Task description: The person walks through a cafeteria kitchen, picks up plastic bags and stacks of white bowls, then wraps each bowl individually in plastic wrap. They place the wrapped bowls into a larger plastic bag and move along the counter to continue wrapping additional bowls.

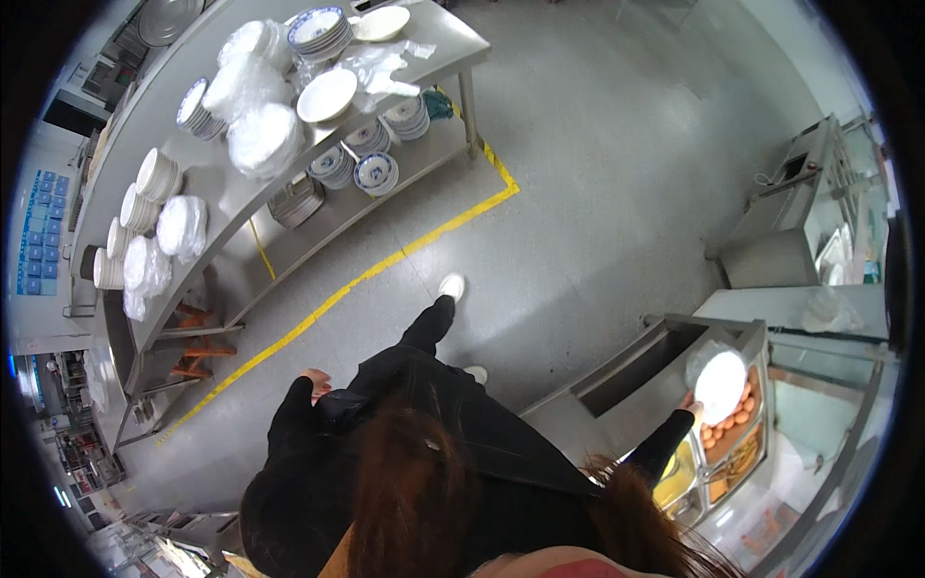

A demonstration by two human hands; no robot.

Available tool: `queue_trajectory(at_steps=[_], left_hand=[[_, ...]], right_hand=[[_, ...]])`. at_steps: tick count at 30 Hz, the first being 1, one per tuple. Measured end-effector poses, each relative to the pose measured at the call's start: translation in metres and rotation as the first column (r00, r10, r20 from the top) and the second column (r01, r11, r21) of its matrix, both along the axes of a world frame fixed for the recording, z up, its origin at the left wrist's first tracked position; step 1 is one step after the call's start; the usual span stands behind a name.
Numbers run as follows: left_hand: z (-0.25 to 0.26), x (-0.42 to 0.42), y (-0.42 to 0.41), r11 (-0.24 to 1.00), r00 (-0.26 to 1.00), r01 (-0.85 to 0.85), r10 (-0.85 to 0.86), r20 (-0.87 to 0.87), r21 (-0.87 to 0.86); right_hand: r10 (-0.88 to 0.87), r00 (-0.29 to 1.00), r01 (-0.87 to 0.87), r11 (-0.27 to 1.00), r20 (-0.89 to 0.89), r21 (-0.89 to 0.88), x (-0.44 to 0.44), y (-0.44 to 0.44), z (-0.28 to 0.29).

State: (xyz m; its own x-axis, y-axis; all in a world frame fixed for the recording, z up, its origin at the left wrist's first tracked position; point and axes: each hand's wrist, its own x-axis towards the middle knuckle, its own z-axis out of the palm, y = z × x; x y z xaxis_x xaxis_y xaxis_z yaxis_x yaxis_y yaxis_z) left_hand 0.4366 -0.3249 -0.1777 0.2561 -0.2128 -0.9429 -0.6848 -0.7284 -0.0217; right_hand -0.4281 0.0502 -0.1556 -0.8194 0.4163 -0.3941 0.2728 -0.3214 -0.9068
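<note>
My right hand (pixel 691 406) grips the edge of a white plate (pixel 720 386), which looks overexposed and has clear plastic film around its far side. The plate is over a counter of food pans, partly covering the brown eggs (pixel 738 417). Nearer to me is a pan of yellow liquid (pixel 678 473); beside it lies a pan of brown strip-like food (pixel 737 466). At my left side hangs my left hand (pixel 318 383), fingers slightly curled and apart, holding nothing, close to my dark clothing.
A long steel table (pixel 217 195) on the left bears stacked bowls, blue-rimmed plates (pixel 318 32) and plastic-wrapped dishes (pixel 266 137). More plates stand on its lower shelf (pixel 426 162). Yellow tape (pixel 376 269) runs along the floor. A steel cabinet (pixel 773 256) stands at the right.
</note>
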Motion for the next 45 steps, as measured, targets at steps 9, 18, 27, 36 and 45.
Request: queue_trajectory(at_steps=[9, 18, 27, 36, 45], left_hand=[[-0.052, -0.277, -0.279, 0.865, 0.933, 0.258, -0.339, -0.120, -0.431], [0.081, -0.424, -0.436, 0.639, 0.744, -0.382, -0.216, -0.632, -0.668], [0.037, -0.506, -0.461, 0.156, 0.656, -0.741, 0.372, -0.656, -0.653], [0.088, -0.645, -0.480, -0.171, 0.430, -0.533, 0.789, -0.439, -0.829], [0.109, -0.594, -0.598, 0.212, 0.629, -0.017, 0.762, 0.154, -0.977]], right_hand=[[0.963, 0.271, -0.962, 0.270, 0.012, 0.034, 0.036, -0.480, 0.085], [0.773, -0.608, -0.665, -0.621, 0.184, 0.414, 0.110, -0.907, 0.164], [0.043, -0.910, 0.198, -0.829, 0.413, 0.522, 0.149, -1.175, 0.102], [-0.210, -0.853, 0.474, 0.073, 0.478, 0.878, 0.228, -1.263, 0.139], [-0.113, -0.644, 0.695, 0.328, 0.757, 0.640, 0.295, -1.246, 0.114]])
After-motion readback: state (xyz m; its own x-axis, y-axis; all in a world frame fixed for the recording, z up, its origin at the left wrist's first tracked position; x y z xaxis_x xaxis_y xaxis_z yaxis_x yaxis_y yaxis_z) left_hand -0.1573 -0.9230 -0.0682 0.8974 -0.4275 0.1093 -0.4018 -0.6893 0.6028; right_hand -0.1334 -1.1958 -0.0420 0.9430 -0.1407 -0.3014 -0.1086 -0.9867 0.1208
